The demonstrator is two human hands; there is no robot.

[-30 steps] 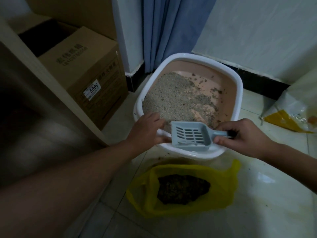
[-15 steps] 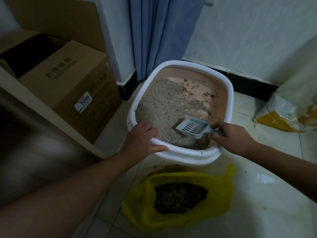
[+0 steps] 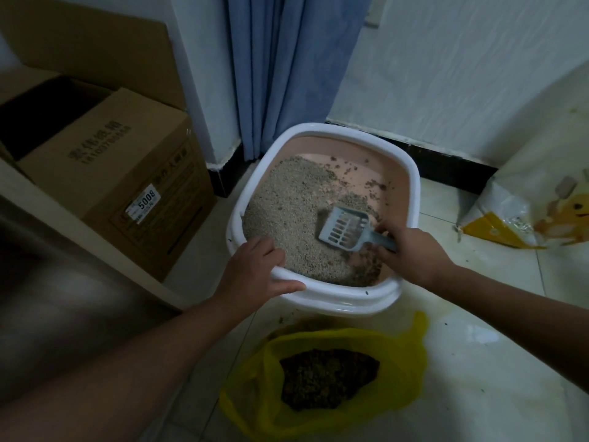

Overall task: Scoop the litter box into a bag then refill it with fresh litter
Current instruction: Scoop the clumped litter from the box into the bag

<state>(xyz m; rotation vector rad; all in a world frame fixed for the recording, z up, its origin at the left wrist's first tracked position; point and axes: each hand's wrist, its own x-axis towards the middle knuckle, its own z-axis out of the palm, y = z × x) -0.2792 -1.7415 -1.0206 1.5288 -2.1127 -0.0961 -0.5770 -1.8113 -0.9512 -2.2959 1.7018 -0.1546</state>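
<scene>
Nearest the camera, a yellow plastic bag (image 3: 334, 378) lies open on the tiled floor (image 3: 478, 362), holding a dark heap of scooped litter; its bottom edge is cut off by the frame. Bare tile lies open to the right of it. Just beyond the bag sits the litter box (image 3: 322, 212), pink inside with a white rim. The left hand (image 3: 255, 275) grips the near left rim, thumb outside, fingers curled over the edge. The right hand (image 3: 411, 250) is closed round the handle of a grey slotted scoop (image 3: 344, 229), whose head rests on the grey litter (image 3: 287, 212) inside the box. Litter is piled to the left; bare pink floor shows at the far right. A cardboard box (image 3: 121, 173) stands well left, behind a blurred pale board. A white and yellow litter sack (image 3: 522, 212) lies right, cut off by the frame. Behind, a blue curtain (image 3: 287, 65) hangs against the white wall
</scene>
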